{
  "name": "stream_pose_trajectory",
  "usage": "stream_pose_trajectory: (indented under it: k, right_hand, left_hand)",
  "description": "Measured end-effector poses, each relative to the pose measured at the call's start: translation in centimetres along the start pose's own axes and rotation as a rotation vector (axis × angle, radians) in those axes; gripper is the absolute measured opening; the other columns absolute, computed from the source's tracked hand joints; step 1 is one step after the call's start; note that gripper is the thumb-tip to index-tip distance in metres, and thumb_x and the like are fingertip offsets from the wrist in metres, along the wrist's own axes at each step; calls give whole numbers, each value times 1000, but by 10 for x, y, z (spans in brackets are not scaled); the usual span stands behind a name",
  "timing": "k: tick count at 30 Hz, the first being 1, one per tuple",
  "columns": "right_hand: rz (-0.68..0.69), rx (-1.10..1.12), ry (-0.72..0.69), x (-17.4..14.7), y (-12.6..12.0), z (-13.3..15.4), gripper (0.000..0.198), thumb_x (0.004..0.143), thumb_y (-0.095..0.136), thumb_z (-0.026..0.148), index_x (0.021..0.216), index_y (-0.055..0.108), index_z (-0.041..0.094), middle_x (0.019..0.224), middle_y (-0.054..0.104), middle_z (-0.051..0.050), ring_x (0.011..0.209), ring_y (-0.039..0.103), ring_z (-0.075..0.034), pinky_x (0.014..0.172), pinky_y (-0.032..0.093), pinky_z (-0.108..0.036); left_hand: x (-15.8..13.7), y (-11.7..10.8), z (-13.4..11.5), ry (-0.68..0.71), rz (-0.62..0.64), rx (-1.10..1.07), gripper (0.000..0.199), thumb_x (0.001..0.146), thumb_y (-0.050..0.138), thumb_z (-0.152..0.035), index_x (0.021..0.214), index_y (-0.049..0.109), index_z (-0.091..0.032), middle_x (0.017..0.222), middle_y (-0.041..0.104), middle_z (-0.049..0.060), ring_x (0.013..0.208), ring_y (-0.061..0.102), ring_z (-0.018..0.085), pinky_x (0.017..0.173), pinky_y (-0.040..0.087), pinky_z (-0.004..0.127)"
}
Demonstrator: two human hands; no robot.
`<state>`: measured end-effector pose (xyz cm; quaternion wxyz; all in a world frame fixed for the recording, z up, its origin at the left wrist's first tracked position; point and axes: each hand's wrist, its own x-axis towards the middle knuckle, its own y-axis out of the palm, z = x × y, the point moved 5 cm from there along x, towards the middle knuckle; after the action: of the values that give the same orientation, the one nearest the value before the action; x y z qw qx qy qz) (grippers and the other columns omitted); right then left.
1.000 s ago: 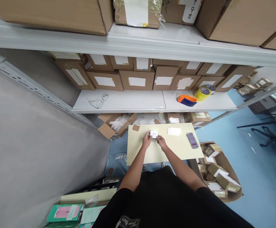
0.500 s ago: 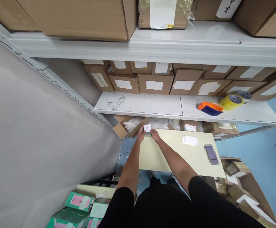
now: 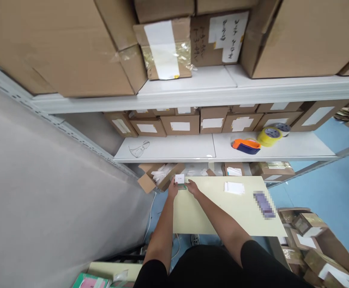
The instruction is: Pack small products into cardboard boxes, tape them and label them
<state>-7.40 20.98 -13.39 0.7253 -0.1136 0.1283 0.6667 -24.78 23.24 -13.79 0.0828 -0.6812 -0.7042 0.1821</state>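
Note:
At the far left edge of the pale table (image 3: 198, 216), a small white box (image 3: 179, 179) with dark print stands by a flat green piece (image 3: 182, 187). My left hand (image 3: 172, 189) closes on the left side of the white box. On the other side, my right hand (image 3: 193, 188) is slightly off the box, its thumb and fingers apart. Further right on the table lies a stack of white cards (image 3: 234, 188), and past it a blurred-out purple object (image 3: 264, 205).
Behind the table, a shelf (image 3: 174, 148) bears glasses (image 3: 139, 149), an orange and blue tape dispenser (image 3: 246, 146), yellow tape rolls (image 3: 269, 136) and cartons. An open carton (image 3: 147, 184) stands at the table's left corner. A large box of parcels (image 3: 327, 236) is at right.
My right hand has loosened and drawn a little away from the white box, while my left hand keeps hold. The view has tilted up and shifted right.

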Motion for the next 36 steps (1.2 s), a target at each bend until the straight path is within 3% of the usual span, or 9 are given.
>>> stream_pose_trajectory:
  k: [3, 7, 10, 15, 20, 24, 29, 33, 36]
  right_hand:
    - [-40, 21, 40, -13, -33, 12, 46, 71, 82, 41, 112, 75, 23, 102, 79, -9, 102, 73, -31, 88, 58, -43]
    - [-122, 159, 38, -36, -105, 25, 48, 70, 79, 45, 111, 73, 23, 104, 80, -9, 99, 75, -28, 86, 59, -41]
    - [-249, 173, -86, -56, -175, 40, 47, 71, 76, 48, 110, 72, 22, 103, 81, -10, 101, 75, -30, 91, 59, -45]
    - [-423, 84, -280, -78, -284, 68, 43, 77, 67, 45, 112, 74, 21, 109, 81, -12, 109, 75, -32, 104, 56, -49]
    - [-510, -134, -377, -75, -354, 98, 50, 82, 60, 37, 128, 72, 21, 132, 74, -13, 120, 71, -31, 98, 61, -47]
    - [-509, -440, -518, -55, -380, 155, 54, 87, 57, 30, 139, 67, 20, 142, 69, -12, 136, 61, -30, 113, 52, -48]
    - [-431, -848, -514, -16, -378, 220, 48, 93, 54, 18, 140, 65, 20, 136, 71, -12, 134, 62, -27, 118, 44, -39]
    - [-339, -1138, -344, 8, -368, 230, 35, 95, 60, 20, 129, 67, 13, 123, 74, -19, 117, 69, -30, 102, 50, -37]
    - [-324, -1197, -312, 13, -366, 229, 33, 92, 64, 17, 125, 68, 13, 120, 74, -18, 112, 70, -28, 97, 49, -34]
  left_hand:
    - [-8, -6, -18, -21, -136, 163, 66, 89, 66, -42, 151, 54, -25, 146, 64, 15, 145, 52, 37, 123, 37, 58]
    - [-22, 13, -63, 160, -240, 287, 61, 91, 59, -40, 149, 56, -19, 148, 61, 17, 148, 47, 37, 125, 34, 57]
    - [-35, 52, -100, 288, -234, 250, 57, 93, 56, -39, 146, 59, -19, 144, 65, 16, 140, 55, 34, 122, 40, 54]
    - [-58, 131, -161, 430, -102, 230, 52, 95, 55, -37, 145, 60, -23, 143, 65, 13, 138, 56, 31, 120, 43, 52]
    - [-83, 182, -208, 510, 28, 241, 51, 96, 53, -35, 145, 61, -23, 144, 65, 12, 141, 54, 30, 122, 40, 54]
    - [-107, 186, -222, 479, 81, 232, 53, 97, 53, -37, 148, 59, -26, 146, 64, 12, 139, 56, 29, 119, 44, 53]
    - [-134, 153, -212, 406, 31, 232, 53, 96, 54, -41, 148, 59, -29, 150, 62, 10, 141, 56, 29, 113, 50, 51]
    - [-150, 116, -193, 357, -48, 222, 54, 97, 53, -45, 147, 60, -27, 151, 62, 12, 140, 57, 30, 107, 55, 49]
    - [-160, 95, -182, 309, -100, 201, 54, 97, 52, -47, 146, 61, -26, 150, 62, 13, 137, 60, 30, 103, 57, 45]
